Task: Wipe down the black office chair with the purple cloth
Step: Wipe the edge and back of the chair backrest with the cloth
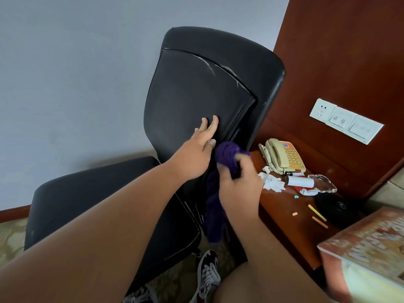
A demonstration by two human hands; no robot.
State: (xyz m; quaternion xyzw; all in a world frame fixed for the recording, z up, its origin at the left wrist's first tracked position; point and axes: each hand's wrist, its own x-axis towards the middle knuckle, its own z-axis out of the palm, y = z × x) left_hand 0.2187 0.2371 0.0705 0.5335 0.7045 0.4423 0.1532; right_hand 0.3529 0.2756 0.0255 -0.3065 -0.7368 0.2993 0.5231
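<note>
The black office chair [196, 88] stands in front of me, its worn backrest upright and its seat [91, 200] to the lower left. My left hand [196, 154] lies flat with straight fingers against the lower part of the backrest. Just to its right, my right hand [238, 184] grips the bunched purple cloth [225, 154] at the backrest's right edge. A long tail of the cloth hangs down beside the chair.
A wooden side table [290, 224] stands close on the right with a beige telephone [284, 157], crumpled tissues, a clear ashtray, a black round object and small bits of chalk. A printed box [367, 248] sits at lower right. My patterned shoe [207, 278] is on the carpet.
</note>
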